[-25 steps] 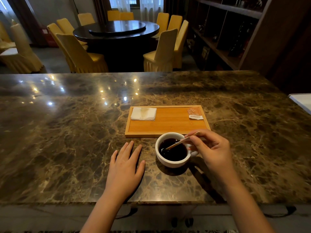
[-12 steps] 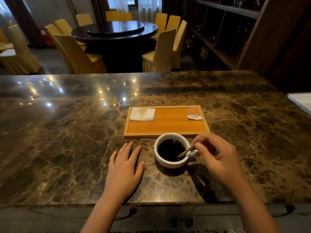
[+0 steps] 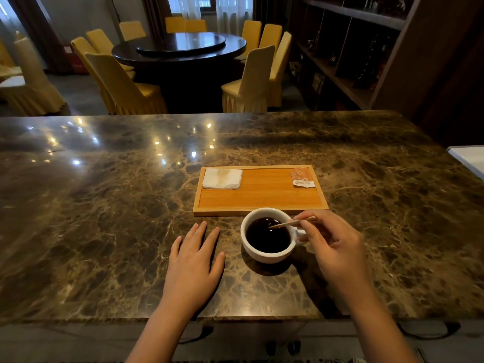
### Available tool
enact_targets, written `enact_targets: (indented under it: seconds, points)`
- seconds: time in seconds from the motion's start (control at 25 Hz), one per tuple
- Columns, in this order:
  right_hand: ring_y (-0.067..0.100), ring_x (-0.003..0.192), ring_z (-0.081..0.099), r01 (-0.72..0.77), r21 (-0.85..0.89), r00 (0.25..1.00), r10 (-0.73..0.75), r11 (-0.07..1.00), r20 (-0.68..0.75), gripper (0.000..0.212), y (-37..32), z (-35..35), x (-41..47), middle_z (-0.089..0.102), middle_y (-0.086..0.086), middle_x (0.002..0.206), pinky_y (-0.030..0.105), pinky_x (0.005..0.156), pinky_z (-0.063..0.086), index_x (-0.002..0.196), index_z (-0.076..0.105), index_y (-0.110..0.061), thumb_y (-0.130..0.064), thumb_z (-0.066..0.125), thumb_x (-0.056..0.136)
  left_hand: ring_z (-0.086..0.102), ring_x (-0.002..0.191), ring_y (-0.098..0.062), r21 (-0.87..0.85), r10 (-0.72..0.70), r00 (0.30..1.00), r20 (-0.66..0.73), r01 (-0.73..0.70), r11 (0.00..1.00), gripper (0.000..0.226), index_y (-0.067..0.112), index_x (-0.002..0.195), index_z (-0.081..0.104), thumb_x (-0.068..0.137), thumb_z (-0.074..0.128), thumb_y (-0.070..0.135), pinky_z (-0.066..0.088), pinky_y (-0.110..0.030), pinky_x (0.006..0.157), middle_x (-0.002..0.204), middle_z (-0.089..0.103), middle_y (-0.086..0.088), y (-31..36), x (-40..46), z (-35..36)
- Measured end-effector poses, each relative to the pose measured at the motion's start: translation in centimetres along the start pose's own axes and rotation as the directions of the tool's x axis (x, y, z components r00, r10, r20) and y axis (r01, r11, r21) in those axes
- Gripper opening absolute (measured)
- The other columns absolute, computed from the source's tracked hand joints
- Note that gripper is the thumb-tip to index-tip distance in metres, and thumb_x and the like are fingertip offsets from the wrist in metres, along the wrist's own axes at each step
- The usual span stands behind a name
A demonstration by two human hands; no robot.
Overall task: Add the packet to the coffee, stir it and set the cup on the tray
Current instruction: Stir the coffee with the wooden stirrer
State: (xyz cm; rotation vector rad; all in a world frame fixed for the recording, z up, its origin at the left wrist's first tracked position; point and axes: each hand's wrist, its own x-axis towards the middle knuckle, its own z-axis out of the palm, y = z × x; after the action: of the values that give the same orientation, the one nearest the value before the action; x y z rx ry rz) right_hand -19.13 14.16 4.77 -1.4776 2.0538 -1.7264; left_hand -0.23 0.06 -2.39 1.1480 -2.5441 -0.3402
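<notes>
A white cup full of dark coffee stands on the marble counter, just in front of the wooden tray. My right hand pinches a thin wooden stir stick whose tip dips into the coffee near the far rim. My left hand lies flat on the counter left of the cup, fingers spread, holding nothing. An opened orange packet lies in the tray's far right corner. The cup's handle is mostly hidden behind my right hand.
A folded white napkin lies in the tray's far left corner. A white surface pokes in at the counter's right edge. Beyond the counter stand a round dark table, yellow-covered chairs and dark shelves at right.
The stick's tip has swept around inside the cup, from the left side, to the near right, to the far side now. My left hand has stayed flat.
</notes>
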Motion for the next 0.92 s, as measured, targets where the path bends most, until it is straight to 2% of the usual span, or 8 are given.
enact_targets:
  seconds: [0.12, 0.24, 0.36, 0.48, 0.68, 0.8, 0.92]
  points:
    - [0.008, 0.077, 0.064, 0.060, -0.114, 0.996, -0.053, 0.992, 0.067, 0.011, -0.1, -0.9, -0.1, 0.065, -0.007, 0.086, 0.018, 0.062, 0.053, 0.089, 0.065, -0.015, -0.006, 0.060, 0.085, 0.009, 0.140, -0.011, 0.004, 0.002, 1.000, -0.005, -0.002, 1.000, 0.051, 0.031, 0.140, 0.025, 0.092, 0.036, 0.044, 0.005, -0.040, 0.114, 0.153, 0.021, -0.001, 0.0, 0.0, 0.1]
    - [0.009, 0.076, 0.064, 0.042, -0.110, 0.996, -0.033, 0.993, 0.079, 0.014, -0.5, -1.1, -0.2, 0.063, -0.010, 0.083, 0.017, 0.059, 0.052, 0.086, 0.063, -0.018, -0.005, 0.059, 0.085, 0.009, 0.140, -0.012, 0.000, -0.001, 1.000, -0.002, 0.001, 1.000, 0.051, 0.032, 0.140, 0.024, 0.092, 0.036, 0.044, 0.006, -0.041, 0.115, 0.153, 0.021, 0.000, 0.0, 0.1, 0.0]
    - [0.009, 0.072, 0.067, -0.088, 0.050, 0.995, 0.085, 0.995, 0.061, 0.017, -0.4, -1.1, -0.3, 0.065, -0.005, 0.075, 0.013, 0.058, 0.052, 0.082, 0.063, -0.021, -0.006, 0.057, 0.085, 0.009, 0.140, -0.011, 0.000, 0.000, 1.000, -0.004, 0.000, 1.000, 0.051, 0.032, 0.140, 0.024, 0.092, 0.036, 0.044, 0.006, -0.041, 0.115, 0.153, 0.020, 0.000, 0.0, 0.0, 0.0]
    - [0.016, 0.072, 0.070, -0.224, 0.231, 0.975, 0.217, 0.947, 0.053, 0.016, 0.0, -0.6, -0.4, 0.069, 0.000, 0.085, 0.022, 0.059, 0.058, 0.082, 0.064, -0.021, -0.008, 0.057, 0.087, 0.008, 0.140, -0.011, 0.001, -0.001, 1.000, -0.004, 0.001, 1.000, 0.051, 0.032, 0.140, 0.024, 0.092, 0.035, 0.045, 0.005, -0.041, 0.115, 0.153, 0.020, 0.000, 0.0, -0.1, 0.0]
    - [0.016, 0.081, 0.071, -0.247, 0.383, 0.964, 0.264, 0.890, 0.006, 0.010, 0.2, 0.7, -0.4, 0.072, -0.003, 0.089, 0.022, 0.058, 0.058, 0.087, 0.067, -0.018, -0.018, 0.058, 0.082, 0.009, 0.140, -0.011, 0.005, 0.003, 1.000, -0.004, -0.003, 1.000, 0.051, 0.032, 0.140, 0.024, 0.091, 0.035, 0.045, 0.006, -0.041, 0.115, 0.153, 0.020, 0.000, 0.0, 0.0, 0.1]
    - [0.016, 0.080, 0.071, -0.228, 0.356, 0.966, 0.257, 0.906, -0.036, 0.015, 0.6, 1.0, -0.3, 0.072, 0.000, 0.087, 0.025, 0.060, 0.060, 0.091, 0.068, -0.015, -0.021, 0.057, 0.081, 0.009, 0.140, -0.011, 0.003, 0.002, 1.000, -0.004, -0.002, 1.000, 0.051, 0.032, 0.139, 0.024, 0.091, 0.035, 0.045, 0.006, -0.041, 0.115, 0.153, 0.021, 0.000, -0.1, 0.0, 0.1]
    - [0.011, 0.078, 0.069, -0.172, 0.235, 0.981, 0.189, 0.957, -0.051, 0.012, 0.6, 0.3, -0.2, 0.070, 0.000, 0.085, 0.021, 0.062, 0.058, 0.090, 0.067, -0.020, -0.015, 0.057, 0.086, 0.010, 0.140, -0.012, 0.004, 0.003, 1.000, -0.004, -0.003, 1.000, 0.051, 0.032, 0.139, 0.025, 0.091, 0.035, 0.045, 0.006, -0.041, 0.114, 0.153, 0.021, 0.000, -0.1, 0.1, 0.2]
